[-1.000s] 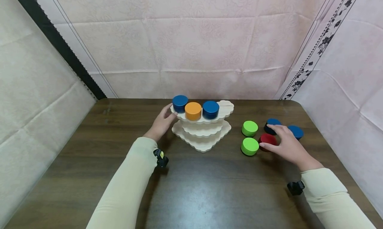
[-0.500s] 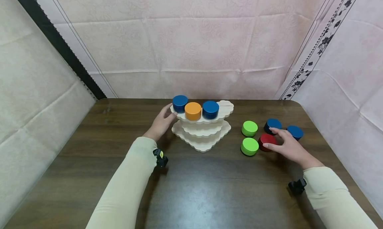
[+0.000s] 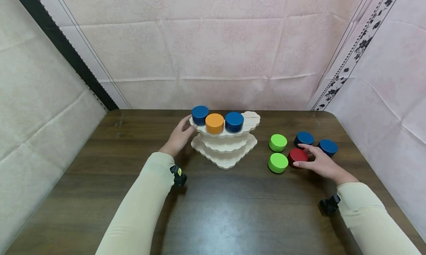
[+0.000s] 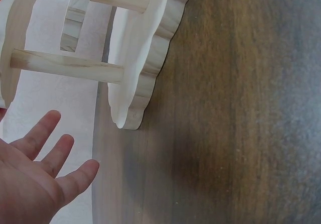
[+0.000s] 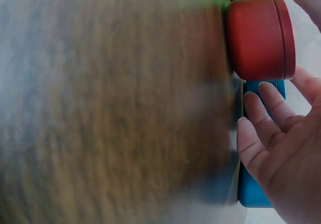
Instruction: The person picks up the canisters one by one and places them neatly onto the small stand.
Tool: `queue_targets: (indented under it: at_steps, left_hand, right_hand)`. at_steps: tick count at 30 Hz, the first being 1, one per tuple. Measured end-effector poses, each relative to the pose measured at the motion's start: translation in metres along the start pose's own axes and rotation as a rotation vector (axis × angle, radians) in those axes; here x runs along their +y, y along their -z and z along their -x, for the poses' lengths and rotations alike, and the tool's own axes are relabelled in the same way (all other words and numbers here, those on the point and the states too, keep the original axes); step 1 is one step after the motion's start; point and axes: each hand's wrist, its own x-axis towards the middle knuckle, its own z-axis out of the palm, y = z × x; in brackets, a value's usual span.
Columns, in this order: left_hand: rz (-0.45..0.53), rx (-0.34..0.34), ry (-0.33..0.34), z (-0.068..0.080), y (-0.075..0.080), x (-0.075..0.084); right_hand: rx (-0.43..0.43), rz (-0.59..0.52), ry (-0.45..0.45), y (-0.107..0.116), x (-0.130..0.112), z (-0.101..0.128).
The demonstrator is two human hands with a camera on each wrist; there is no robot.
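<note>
A three-tier scalloped wooden stand (image 3: pixel 226 159) rises from the table's middle, its posts showing in the left wrist view. On its top tier sit two blue round tins (image 3: pixel 234 122) and an orange one (image 3: pixel 214 124). My left hand (image 3: pixel 179 137) pinches that tier's left edge between thumb and index finger; the other fingers (image 4: pixel 75 181) spread loosely below. To the right, a red lidded tin (image 3: pixel 297 157) stands on the table. My right hand (image 3: pixel 321 162) is around it, thumb and fingers apart, with a gap between the thumb and the tin in the right wrist view.
Two light green tins (image 3: pixel 277 163) stand just left of the red one. Two more blue tins (image 3: pixel 328 147) stand behind it and my right hand. The wooden table (image 3: pixel 226 210) meets pale cloth walls (image 3: pixel 219 55) at the back and sides.
My right hand has drawn back slightly from over the red tin, then edged in again, uncovering more of it and the blue tins. The left hand and stand have not moved.
</note>
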Motion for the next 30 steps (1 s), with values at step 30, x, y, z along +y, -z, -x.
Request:
queue_targets:
  at_steps: [30]
  left_hand:
    - [0.002,0.003,0.006,0.0004,0.0001,0.0010]
  right_hand:
    - [-0.013,0.008,-0.011,-0.0037,0.0015,-0.0062]
